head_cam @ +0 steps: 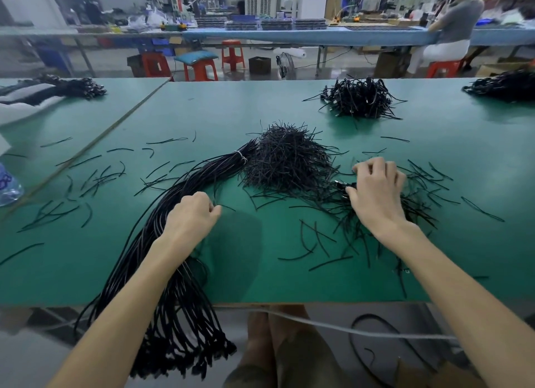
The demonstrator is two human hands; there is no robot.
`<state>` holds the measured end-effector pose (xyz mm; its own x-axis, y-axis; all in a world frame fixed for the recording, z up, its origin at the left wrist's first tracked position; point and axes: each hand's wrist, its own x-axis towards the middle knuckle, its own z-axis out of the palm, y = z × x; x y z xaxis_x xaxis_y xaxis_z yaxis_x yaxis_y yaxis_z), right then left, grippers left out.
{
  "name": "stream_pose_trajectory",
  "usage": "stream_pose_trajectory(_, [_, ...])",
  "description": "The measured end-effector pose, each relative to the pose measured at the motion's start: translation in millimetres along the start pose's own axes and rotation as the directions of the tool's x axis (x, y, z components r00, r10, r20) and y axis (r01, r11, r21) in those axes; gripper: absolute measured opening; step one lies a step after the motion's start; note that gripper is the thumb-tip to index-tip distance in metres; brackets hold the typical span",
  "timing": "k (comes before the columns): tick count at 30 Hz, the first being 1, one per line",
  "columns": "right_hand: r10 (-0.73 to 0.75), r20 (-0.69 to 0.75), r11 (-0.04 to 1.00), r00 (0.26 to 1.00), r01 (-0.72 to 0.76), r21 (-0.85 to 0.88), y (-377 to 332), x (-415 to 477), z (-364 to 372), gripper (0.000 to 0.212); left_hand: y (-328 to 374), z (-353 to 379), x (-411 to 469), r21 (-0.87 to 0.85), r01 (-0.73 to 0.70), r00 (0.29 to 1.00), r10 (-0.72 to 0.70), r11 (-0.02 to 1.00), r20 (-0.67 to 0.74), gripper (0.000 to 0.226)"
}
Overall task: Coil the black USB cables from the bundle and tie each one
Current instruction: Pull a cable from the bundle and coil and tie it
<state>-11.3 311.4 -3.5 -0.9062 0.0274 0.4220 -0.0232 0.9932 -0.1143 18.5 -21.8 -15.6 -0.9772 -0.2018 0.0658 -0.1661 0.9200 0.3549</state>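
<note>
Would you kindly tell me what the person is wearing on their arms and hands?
Nothing is worn: the left hand and right hand are ungloved with no rings visible, and the left forearm and right forearm are bare to the frame edge, with no sleeve, watch or bracelet in view.

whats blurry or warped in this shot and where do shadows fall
Head view: the wide lens stretches both forearms; background workers are blurred; a soft shadow lies on the table between the left hand and right hand; the cable bundle is sharp.
</note>
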Motion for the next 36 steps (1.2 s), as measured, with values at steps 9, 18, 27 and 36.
stream_pose_trajectory(9, [-0.387, 0.049, 0.847, 0.921, 0.334, 0.414, -92, -41, -1, 0.043, 26, -8, -9, -0.318, -0.153, 0.968, 0.207, 0.936, 0.145, 0.019])
stream_pose_trajectory(18, [-0.477, 0.302, 0.67, 0.826, 0.119, 0.733, -157, -53, 21, 0.076, 14, -15, -24, -0.442, -0.27, 0.881, 0.405, 0.856, 0.246, 0.017])
stream_pose_trajectory(27, [-0.313, 0.195, 0.556, 0.929, 0.013, 0.831, -169, -69, 30, 0.029, -29, -11, 9, -0.244, -0.26, 0.963, 0.27, 0.934, 0.008, 0.011])
stream_pose_trajectory(36, [-0.431, 0.146, 0.5, 0.89, 0.102, 0.86, -160, -87, 19, 0.024, -62, 27, 34, 0.173, -0.131, 0.989, 0.116, 0.976, 0.091, 0.07])
